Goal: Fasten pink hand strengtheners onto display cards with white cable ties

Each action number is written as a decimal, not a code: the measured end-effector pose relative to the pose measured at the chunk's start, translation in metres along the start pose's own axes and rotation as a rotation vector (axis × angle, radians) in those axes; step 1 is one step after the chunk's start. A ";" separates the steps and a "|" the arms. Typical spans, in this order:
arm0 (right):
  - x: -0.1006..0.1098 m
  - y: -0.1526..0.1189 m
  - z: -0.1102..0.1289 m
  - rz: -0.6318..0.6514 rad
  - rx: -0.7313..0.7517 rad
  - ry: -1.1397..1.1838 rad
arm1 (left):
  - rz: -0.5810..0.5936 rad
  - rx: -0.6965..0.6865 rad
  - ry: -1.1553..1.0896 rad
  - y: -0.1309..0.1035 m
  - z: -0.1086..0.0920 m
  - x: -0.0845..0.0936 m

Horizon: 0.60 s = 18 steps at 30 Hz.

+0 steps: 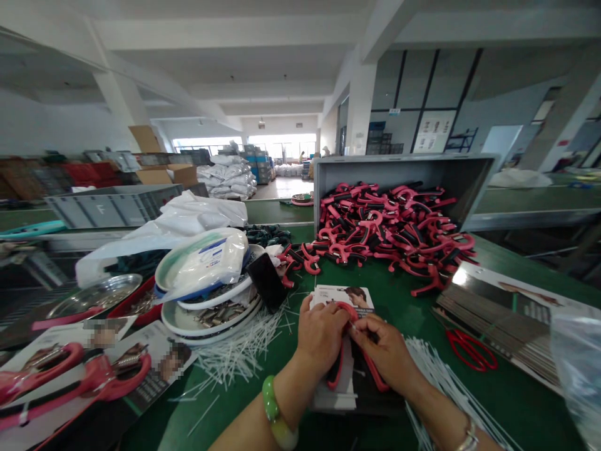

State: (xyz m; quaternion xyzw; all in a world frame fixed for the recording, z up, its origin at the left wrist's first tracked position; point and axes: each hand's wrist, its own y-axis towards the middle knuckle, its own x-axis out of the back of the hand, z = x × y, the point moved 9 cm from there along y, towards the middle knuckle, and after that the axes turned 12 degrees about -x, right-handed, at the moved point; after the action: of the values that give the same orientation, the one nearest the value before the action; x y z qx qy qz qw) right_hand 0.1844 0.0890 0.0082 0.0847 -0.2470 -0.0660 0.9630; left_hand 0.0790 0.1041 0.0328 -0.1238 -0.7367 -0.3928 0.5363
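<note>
A pink-and-black hand grip strengthener (378, 374) lies on a printed backing card (328, 401) in front of me, its legs pointing toward me. My left hand (323, 329), with a green bangle at the wrist, is closed over the upper part of the grip and presses it to the card. Thumb and fingertips of my right hand (382, 351) pinch together at the grip's top right; a thin pale bit there looks like the end of a white cable tie, mostly hidden. Loose white cable ties (444, 382) lie right of the card, with another heap (235, 357) to the left.
Behind my hands, a tipped grey crate (408, 164) spills many hand grips (375, 219). Stacked cards (507, 319) and red scissors (471, 349) lie right. Leftward are bowls of metal parts (225, 313), a black phone (267, 282) and carded hand grips (101, 376).
</note>
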 end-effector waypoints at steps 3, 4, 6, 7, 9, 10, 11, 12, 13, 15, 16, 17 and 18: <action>0.000 0.000 0.000 0.005 -0.001 0.008 | 0.014 0.003 0.010 0.001 0.000 -0.001; -0.001 0.000 -0.001 0.009 0.001 0.011 | 0.015 -0.001 0.015 0.001 -0.001 -0.001; -0.001 0.000 0.000 0.012 0.009 0.017 | 0.020 -0.012 0.025 0.001 -0.002 0.000; -0.001 0.000 0.000 0.008 0.010 0.021 | 0.023 -0.016 0.029 0.001 -0.003 -0.001; 0.000 -0.001 0.000 -0.003 0.009 0.029 | 0.028 -0.017 0.036 0.001 -0.003 -0.001; 0.001 -0.001 0.000 -0.007 0.008 0.032 | 0.028 -0.013 0.040 0.001 -0.002 -0.001; 0.001 -0.001 0.000 -0.011 0.008 0.034 | 0.027 -0.009 0.044 0.002 -0.002 -0.001; 0.001 -0.002 0.000 -0.012 0.008 0.037 | 0.026 -0.006 0.047 0.002 -0.001 -0.002; 0.001 -0.002 0.001 -0.013 0.008 0.038 | 0.025 -0.005 0.050 0.002 -0.001 -0.002; 0.001 -0.002 0.001 -0.010 0.009 0.039 | 0.023 -0.010 0.052 0.002 -0.001 -0.003; 0.001 -0.003 0.000 -0.008 0.008 0.039 | 0.022 -0.013 0.050 0.002 -0.001 -0.003; 0.001 -0.003 0.000 -0.005 0.005 0.040 | 0.020 -0.014 0.047 0.001 -0.001 -0.003; 0.001 -0.002 -0.001 -0.002 0.001 0.042 | 0.019 -0.013 0.045 0.001 -0.001 -0.003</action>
State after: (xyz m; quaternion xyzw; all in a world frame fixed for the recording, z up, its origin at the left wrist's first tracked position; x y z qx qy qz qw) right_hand 0.1850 0.0866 0.0075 0.0870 -0.2266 -0.0651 0.9679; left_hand 0.0815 0.1049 0.0312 -0.1253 -0.7207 -0.3953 0.5555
